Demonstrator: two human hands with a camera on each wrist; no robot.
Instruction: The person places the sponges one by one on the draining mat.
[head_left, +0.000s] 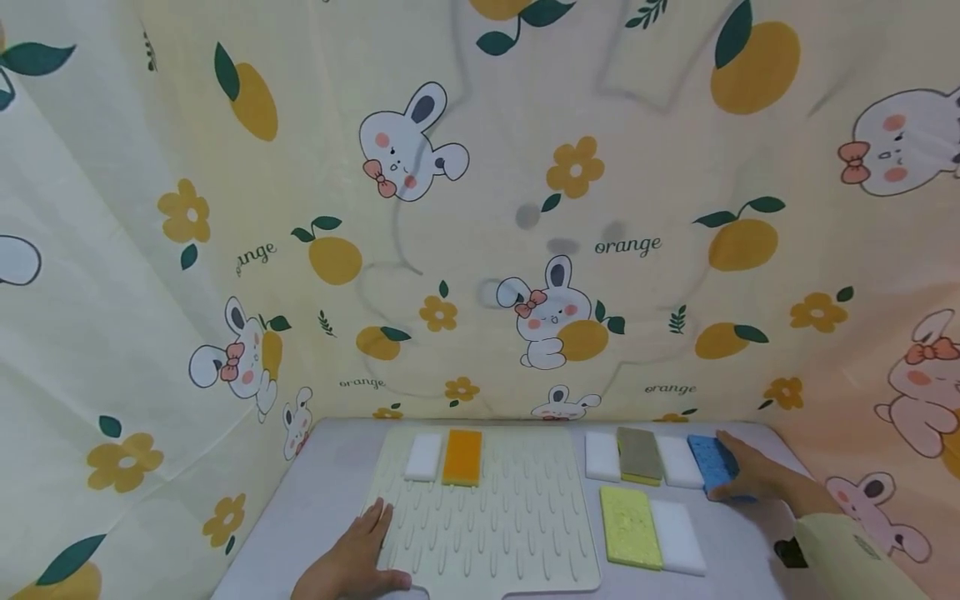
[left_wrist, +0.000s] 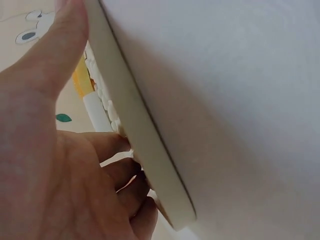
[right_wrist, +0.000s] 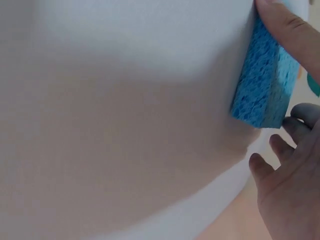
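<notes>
The right hand (head_left: 759,477) grips the blue sponge (head_left: 708,461) end to end, right of the tray (head_left: 525,521) the left hand (head_left: 351,546) touches

The fabric backdrop (head_left: 487,242) carries dark slanted lettering; the word "orange" (head_left: 628,244) reads clearly right of centre, and smaller twice lower down, once on each side; a fourth print (head_left: 257,256), farther left, shows "range" plainly, its first letter distorted near the corner.
</notes>
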